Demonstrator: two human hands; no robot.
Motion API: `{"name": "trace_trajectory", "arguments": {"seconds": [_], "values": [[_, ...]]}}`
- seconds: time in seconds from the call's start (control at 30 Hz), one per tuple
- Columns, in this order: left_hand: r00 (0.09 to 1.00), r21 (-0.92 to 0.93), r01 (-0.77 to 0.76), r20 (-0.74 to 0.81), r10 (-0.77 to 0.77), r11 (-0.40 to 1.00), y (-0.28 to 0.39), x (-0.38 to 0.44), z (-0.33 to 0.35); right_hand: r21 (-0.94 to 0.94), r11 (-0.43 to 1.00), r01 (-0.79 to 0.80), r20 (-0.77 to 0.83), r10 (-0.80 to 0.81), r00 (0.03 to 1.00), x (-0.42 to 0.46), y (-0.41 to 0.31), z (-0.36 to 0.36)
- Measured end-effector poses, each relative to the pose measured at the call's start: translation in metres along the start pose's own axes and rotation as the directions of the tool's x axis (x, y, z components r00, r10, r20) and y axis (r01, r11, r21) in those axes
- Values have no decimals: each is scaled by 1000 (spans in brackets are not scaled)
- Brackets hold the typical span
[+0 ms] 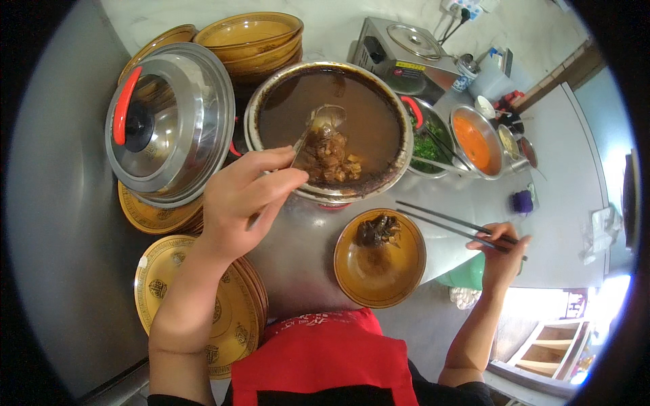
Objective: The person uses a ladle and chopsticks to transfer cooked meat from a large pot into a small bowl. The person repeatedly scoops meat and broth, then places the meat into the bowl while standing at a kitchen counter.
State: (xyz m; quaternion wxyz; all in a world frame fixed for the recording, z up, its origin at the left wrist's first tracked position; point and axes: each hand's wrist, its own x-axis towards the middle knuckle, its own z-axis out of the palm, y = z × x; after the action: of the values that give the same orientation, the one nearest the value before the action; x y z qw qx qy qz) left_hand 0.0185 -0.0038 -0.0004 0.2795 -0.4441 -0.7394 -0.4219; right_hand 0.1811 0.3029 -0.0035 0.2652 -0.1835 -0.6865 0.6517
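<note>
My left hand (244, 195) grips the handle of a spoon or ladle (330, 114) over the near-left rim of a large round metal pot (355, 195). Brown broth fills the pot, and chunks of braised meat (330, 155) show beside the spoon. Whether the spoon touches the broth, I cannot tell. In my right hand (500, 248) is a pair of dark chopsticks (447, 218), their tips near the right rim of a brown-yellow bowl (381, 284). Dark, wet food (378, 231) lies at the bowl's far side, with a little brown liquid below it.
A steel lid (188, 76) with a red handle leans left of the pot. Stacked plates (233, 325) and bowls (249, 30) stand around it. Rightward are chopped greens (431, 147), a bowl of orange-red sauce (472, 142) and a countertop warmer (376, 40). The counter edge is near my apron.
</note>
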Motion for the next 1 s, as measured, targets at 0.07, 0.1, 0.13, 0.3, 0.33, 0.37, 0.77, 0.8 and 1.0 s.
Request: {"name": "trace_trajectory", "arguments": {"seconds": [0.07,0.1,0.13,0.3,0.33,0.37,0.77,0.8,1.0], "values": [[999,74,-34,25,33,997,-7,0,-1,176,983,58,85,-74,994,7,-8,10],[998,106,-54,39,50,993,-10,0,-1,235,969,75,125,-107,986,8,-11,19],[997,127,-50,70,42,991,-13,0,-1,242,966,94,148,-132,980,11,-12,32],[986,285,-37,168,-12,958,-32,-4,5,58,985,160,474,-168,864,22,-11,91],[985,300,-25,168,-27,954,-35,-4,7,42,986,161,490,-160,857,22,-12,96],[985,315,-14,168,-41,949,-36,-3,8,27,983,183,499,-172,849,25,-13,98],[967,343,81,202,-158,936,-56,-10,30,-23,965,260,444,-223,868,47,-10,91],[953,332,126,222,-207,935,-55,-9,31,8,966,257,430,-235,872,48,-11,90],[908,286,226,285,-308,931,-36,5,25,-9,971,240,305,-226,925,51,-19,79]]}}
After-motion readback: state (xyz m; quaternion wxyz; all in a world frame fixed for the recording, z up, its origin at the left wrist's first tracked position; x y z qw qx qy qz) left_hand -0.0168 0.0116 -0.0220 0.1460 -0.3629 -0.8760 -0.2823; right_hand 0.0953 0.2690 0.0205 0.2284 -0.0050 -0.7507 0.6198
